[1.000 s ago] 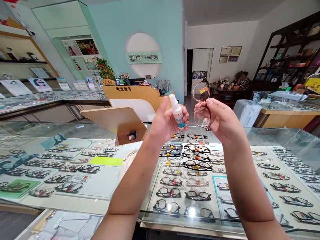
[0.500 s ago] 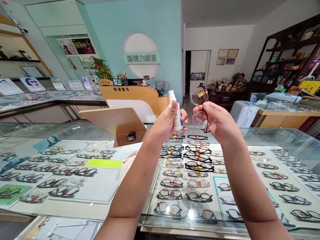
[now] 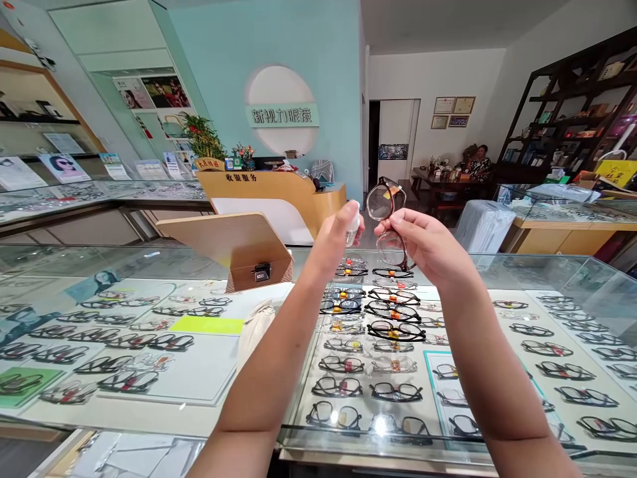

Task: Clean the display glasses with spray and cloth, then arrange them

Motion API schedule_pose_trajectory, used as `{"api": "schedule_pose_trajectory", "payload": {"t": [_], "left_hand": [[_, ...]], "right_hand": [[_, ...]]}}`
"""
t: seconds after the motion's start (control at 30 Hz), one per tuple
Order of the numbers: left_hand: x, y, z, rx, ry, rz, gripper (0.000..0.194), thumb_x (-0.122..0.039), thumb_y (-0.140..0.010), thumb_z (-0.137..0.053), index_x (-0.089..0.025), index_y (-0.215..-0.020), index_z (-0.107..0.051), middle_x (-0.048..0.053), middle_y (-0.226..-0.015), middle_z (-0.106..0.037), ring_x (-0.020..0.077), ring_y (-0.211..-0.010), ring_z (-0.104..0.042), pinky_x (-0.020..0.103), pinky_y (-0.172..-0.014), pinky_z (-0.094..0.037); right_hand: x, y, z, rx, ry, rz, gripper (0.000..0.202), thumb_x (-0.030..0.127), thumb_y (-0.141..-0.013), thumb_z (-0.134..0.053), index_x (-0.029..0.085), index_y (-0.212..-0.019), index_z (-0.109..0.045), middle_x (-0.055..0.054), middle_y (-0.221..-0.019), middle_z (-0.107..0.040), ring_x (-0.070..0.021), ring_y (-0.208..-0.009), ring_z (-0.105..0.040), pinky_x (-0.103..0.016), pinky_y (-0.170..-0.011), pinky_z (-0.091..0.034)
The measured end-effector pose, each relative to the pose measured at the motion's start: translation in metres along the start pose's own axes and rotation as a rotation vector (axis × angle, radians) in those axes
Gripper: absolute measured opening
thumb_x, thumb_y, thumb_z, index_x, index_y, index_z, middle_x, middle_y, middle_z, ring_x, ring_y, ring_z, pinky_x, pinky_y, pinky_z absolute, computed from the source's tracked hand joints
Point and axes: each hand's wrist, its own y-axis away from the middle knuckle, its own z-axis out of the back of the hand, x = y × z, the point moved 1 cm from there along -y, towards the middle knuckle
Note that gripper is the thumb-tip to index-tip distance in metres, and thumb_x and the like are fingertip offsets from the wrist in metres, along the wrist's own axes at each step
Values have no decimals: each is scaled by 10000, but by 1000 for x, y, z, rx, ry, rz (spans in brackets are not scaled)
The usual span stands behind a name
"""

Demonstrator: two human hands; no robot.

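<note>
My left hand (image 3: 336,236) is wrapped round a small white spray bottle (image 3: 353,229), its thumb up at the bottle's top. To the right of it, my right hand (image 3: 423,242) pinches a pair of glasses (image 3: 381,203) near the bridge. The glasses have brown temples and clear lenses, stand on end with one lens above the other, and carry a yellow sticker on the upper lens. Bottle and glasses are a short gap apart, above the glass display case.
Below lies a glass display case (image 3: 298,425) with rows of eyeglasses (image 3: 395,330). A wooden board (image 3: 223,242) stands on the left. Farther back are a cashier counter (image 3: 279,189), a wrapped silver case (image 3: 485,229), and a seated person at a dark table.
The glasses and my right hand have shifted left, nearer the bottle. My left hand has turned, with the thumb now over the bottle's top. The person behind has raised their head.
</note>
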Motion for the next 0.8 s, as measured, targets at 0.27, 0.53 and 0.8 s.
{"api": "schedule_pose_trajectory", "payload": {"t": [0.27,0.53,0.8], "left_hand": [[-3,4,-4,-44,-168,-76,579,-775,-960,-540,-237,-747,-527,23,-762,-536,186,-719,-474,345,-691,-425],[-2,5,-2,-59,-159,-73,587,-773,-971,-541,-239,-729,-521,29,-742,-538,191,-720,-487,345,-696,-444],[-13,9,-1,49,-233,-47,592,-775,-971,-514,-244,-711,-497,24,-705,-490,193,-681,-434,346,-645,-382]], "right_hand": [[-5,-1,-1,25,11,22,343,572,-938,-902,245,-923,-801,-40,-1037,-820,-191,-1003,-713,-340,-970,-573],[-4,-2,-2,60,-30,-16,363,578,-904,-928,239,-903,-795,-43,-1016,-820,-186,-982,-712,-318,-924,-576],[-13,-11,4,-122,-154,10,439,617,-811,-976,250,-939,-773,-36,-1058,-825,-173,-914,-728,-297,-827,-612]]}}
